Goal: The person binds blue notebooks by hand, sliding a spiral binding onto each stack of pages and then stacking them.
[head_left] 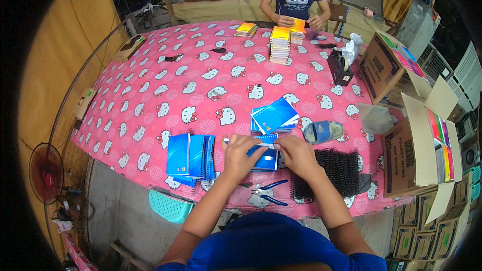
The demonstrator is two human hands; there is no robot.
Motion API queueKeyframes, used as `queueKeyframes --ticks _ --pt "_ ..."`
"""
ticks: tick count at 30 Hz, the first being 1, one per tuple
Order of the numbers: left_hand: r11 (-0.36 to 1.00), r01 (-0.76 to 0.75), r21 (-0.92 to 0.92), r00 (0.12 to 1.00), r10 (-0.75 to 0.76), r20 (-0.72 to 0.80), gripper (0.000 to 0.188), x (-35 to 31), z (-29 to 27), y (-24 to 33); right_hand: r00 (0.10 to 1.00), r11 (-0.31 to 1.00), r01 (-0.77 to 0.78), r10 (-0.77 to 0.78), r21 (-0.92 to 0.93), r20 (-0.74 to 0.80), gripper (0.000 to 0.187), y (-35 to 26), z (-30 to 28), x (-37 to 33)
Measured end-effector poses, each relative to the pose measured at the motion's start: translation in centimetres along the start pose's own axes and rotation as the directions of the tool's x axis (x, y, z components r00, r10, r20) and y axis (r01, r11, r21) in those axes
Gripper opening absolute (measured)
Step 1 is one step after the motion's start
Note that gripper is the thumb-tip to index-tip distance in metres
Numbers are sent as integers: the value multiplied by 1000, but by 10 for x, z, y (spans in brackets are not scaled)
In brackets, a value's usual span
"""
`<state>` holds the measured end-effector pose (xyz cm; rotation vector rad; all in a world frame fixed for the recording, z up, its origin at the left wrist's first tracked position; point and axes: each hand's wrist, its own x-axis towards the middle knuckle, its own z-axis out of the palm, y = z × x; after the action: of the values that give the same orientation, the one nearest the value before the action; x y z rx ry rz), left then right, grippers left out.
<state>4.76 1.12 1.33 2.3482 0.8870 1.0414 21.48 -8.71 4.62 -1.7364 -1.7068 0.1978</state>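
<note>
Left hand point(240, 154): was bent over the left side of a blue notebook point(268, 160), fingers curled; whether they were clamped could not be told.
Right hand point(296, 154): was held at its upper right corner, fingers bent, grip likewise unclear.
Notebook: was seen between both hands, glossy, partly covered.
Table point(201, 101): was covered with pink patterned cloth; blue-handled cutters point(271, 199) and black coils point(329, 173) were placed near.
Room: cardboard boxes point(399, 156) were stacked at right.

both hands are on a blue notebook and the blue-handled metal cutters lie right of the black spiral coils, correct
No: the blue-handled metal cutters lie left of the black spiral coils in the head view. The left hand and right hand are on a blue notebook.
</note>
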Motion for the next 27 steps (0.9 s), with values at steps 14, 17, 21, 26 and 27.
queueKeyframes --ticks 14,17,21,26,27 --pt "997 -77 17 997 77 -22 16 -5 -3 -2 971 971 238 -237 -37 44 25 43 7 5" --pt "995 -76 -58 997 76 -6 16 -1 3 0 946 895 -256 155 -364 -284 45 151 -53 10" --pt "991 -120 -63 993 120 0 21 7 14 14 896 859 -231 371 -456 245 44 263 -69 -18" --pt "995 -72 -67 995 76 60 29 6 13 14 844 815 -498 534 -297 50 45 225 -63 -6" --pt "993 -87 -79 992 94 79 29 8 14 14 866 853 -499 494 -151 -72 43 217 -66 -8"
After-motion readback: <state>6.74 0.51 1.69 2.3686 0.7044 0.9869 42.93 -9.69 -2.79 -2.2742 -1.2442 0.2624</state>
